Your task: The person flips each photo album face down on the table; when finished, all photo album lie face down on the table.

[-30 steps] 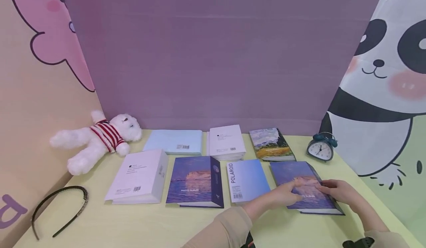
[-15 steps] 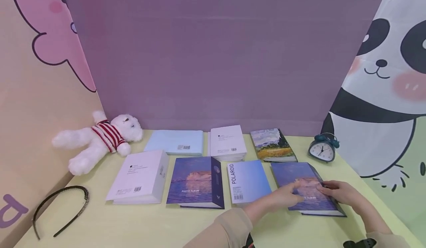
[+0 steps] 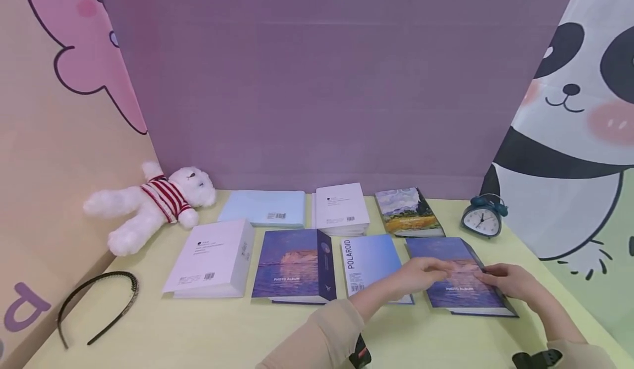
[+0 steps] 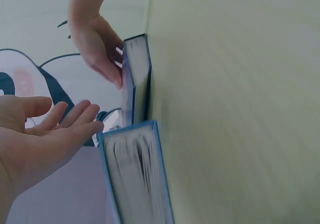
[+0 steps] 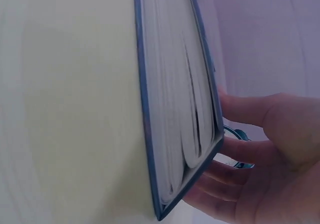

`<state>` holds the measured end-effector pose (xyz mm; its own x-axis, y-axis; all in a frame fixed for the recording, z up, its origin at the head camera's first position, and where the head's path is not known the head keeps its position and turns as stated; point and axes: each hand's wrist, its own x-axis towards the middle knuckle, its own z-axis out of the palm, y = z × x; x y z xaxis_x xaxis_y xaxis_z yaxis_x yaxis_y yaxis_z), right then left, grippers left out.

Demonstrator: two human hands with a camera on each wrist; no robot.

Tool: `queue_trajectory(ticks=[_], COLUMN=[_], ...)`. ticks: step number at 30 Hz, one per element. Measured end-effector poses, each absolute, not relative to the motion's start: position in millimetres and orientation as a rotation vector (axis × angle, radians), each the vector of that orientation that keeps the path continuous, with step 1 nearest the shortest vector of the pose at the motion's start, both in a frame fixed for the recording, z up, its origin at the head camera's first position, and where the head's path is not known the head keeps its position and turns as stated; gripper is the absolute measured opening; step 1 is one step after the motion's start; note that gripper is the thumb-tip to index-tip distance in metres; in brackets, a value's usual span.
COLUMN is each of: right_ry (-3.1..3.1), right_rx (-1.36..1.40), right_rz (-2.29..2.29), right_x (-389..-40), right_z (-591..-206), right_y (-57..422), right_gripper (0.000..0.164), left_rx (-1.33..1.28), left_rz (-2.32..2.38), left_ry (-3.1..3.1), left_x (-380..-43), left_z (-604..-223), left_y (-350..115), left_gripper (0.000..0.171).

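Note:
A blue-purple photo album [image 3: 458, 289] with a cliff-and-sea cover lies flat at the right of the table. My right hand [image 3: 517, 282] holds its spine side, thumb on the cover edge and fingers along the spine, as the right wrist view also shows. Just over the album's left part hovers my left hand [image 3: 421, 275], its fingers loosely extended and holding nothing. The left wrist view shows this left hand [image 4: 45, 139] apart from both albums. Partly under the left forearm lies a light-blue POLAROID album [image 3: 371, 259].
To the left lie a matching photo album [image 3: 284, 267] and a white album [image 3: 208, 259]. Behind are a pale-blue album [image 3: 262, 207], another white album [image 3: 342, 207] and a landscape-cover album [image 3: 408, 212]. An alarm clock [image 3: 482, 220], plush bear [image 3: 158, 204] and headband [image 3: 134, 292] flank them.
My left hand has lifted off the album's cover and drawn slightly up and left. The right hand stays at the spine. The head view has shifted slightly.

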<state>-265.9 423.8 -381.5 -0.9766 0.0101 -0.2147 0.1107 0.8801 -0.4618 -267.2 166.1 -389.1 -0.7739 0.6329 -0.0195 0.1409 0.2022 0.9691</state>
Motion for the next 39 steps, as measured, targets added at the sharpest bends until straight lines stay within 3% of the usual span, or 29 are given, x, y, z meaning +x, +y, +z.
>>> queue_trajectory(ticks=[10, 18, 30, 39], right_ry=[3.124, 3.326, 3.575, 3.676], right_rx=[-0.076, -0.205, -0.541, -0.543], right_rz=[-0.796, -0.854, -0.571, -0.398], right_x=[-267.9, -275.1, -289.9, -300.2], right_z=[-375.3, -369.7, -362.1, -349.6], right_y=[408.5, 397.4, 396.2, 401.0], right_gripper=[0.052, 0.047, 0.06, 0.069], left_rx=[0.945, 0.994, 1.015, 0.83], left_rz=[1.461, 1.137, 0.866, 0.527], left_ry=[2.314, 2.761, 3.179, 3.492], left_x=[-283.5, -292.3, -305.1, -301.3], left_z=[-378.5, -359.8, -348.5, -331.3], left_y=[100.9, 37.0, -81.8, -180.4], left_gripper=[0.033, 0.036, 0.052, 0.069])
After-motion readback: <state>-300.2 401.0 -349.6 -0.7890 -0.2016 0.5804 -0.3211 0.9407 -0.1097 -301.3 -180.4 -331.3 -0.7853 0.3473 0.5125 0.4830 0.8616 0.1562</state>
